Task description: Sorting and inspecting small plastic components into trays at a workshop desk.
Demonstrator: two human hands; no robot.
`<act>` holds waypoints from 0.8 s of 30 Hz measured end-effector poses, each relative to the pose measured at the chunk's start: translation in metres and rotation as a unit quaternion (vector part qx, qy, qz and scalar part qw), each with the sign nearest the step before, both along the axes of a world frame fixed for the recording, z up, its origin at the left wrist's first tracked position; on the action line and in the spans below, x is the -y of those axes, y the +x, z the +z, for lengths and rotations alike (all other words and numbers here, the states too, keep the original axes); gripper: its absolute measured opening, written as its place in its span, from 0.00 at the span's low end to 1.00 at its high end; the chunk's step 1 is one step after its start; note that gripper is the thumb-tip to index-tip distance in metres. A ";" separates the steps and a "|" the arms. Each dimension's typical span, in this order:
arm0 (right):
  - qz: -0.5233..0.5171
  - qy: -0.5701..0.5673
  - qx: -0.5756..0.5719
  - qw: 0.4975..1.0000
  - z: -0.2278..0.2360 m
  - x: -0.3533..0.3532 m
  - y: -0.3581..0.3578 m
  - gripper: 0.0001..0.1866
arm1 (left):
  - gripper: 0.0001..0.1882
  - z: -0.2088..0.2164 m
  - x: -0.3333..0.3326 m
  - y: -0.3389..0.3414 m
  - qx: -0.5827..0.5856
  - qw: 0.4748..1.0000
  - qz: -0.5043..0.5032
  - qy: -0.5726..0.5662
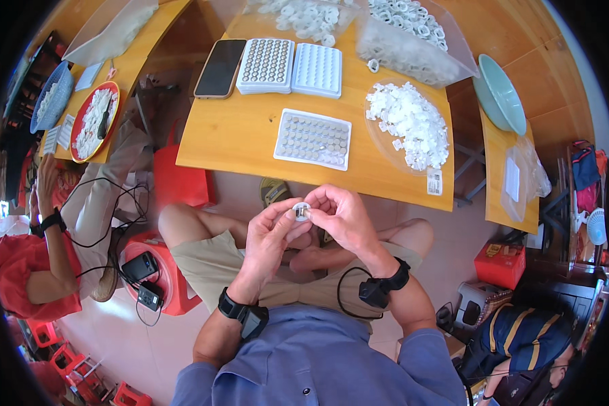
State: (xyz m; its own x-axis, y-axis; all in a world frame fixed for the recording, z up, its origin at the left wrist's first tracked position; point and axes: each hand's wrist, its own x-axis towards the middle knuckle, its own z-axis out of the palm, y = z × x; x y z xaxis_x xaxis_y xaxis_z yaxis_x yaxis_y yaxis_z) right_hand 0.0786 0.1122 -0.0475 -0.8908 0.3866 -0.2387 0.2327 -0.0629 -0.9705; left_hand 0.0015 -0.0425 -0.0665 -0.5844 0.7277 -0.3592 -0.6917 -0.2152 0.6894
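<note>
Above my lap, a small round white plastic part (301, 210) with a dark, metallic middle is held between both hands. My left hand (266, 233) pinches its left side between thumb and fingers. From the other side, my right hand (344, 218) closes thumb and fingertips on the part's right edge; whether a smaller piece sits in them is hidden. On the yellow table beyond lies a white tray (312, 139) of round silver button cells. Farther back are a fuller stack of button-cell trays (265, 64) and a white tray with rows of small bumps (317, 70).
A heap of small white pieces (413, 125) lies at the table's right. Clear bins of white parts (413, 57) stand behind, near a black phone (220, 68). Left, a co-worker's arm (51, 254) is near another table; a red stool (159, 271) bears black devices and cables.
</note>
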 end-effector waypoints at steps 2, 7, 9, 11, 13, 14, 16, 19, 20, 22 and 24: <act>-0.002 0.024 -0.002 1.000 0.001 0.000 0.001 0.06 | 0.14 0.001 -0.002 0.002 -0.011 1.000 -0.002 -0.026; -0.042 0.057 0.010 0.997 0.009 0.006 0.003 0.06 | 0.14 0.005 -0.005 0.005 -0.032 0.999 -0.017 -0.033; -0.012 0.056 -0.014 0.998 0.003 0.004 0.004 0.06 | 0.15 0.006 -0.002 0.004 -0.015 1.000 0.001 0.004; 0.013 0.082 -0.019 0.996 0.009 -0.005 0.004 0.06 | 0.15 0.000 0.000 0.001 0.001 1.000 -0.011 0.021; 0.007 0.134 -0.010 0.991 0.017 -0.018 0.009 0.05 | 0.15 0.004 0.002 0.003 0.056 0.998 -0.010 0.022; -0.048 0.228 -0.019 0.972 0.017 -0.027 0.010 0.05 | 0.15 0.003 0.003 0.003 0.067 0.997 -0.008 0.027; -0.145 0.388 -0.040 0.909 0.013 -0.052 0.011 0.03 | 0.15 0.005 0.004 0.002 0.080 0.996 -0.008 0.029; -0.214 0.541 -0.012 0.813 0.022 -0.098 0.019 0.03 | 0.15 0.002 0.007 -0.001 0.099 0.995 -0.004 0.028; -0.218 0.559 0.031 0.799 0.026 -0.108 0.023 0.03 | 0.15 0.002 0.009 -0.001 0.104 0.994 -0.001 0.028; -0.189 0.530 0.074 0.823 0.027 -0.124 0.028 0.09 | 0.15 0.002 0.009 -0.002 0.109 0.994 0.000 0.028; -0.162 0.546 0.073 0.819 0.023 -0.134 0.029 0.09 | 0.15 0.002 0.010 -0.002 0.115 0.993 0.005 0.024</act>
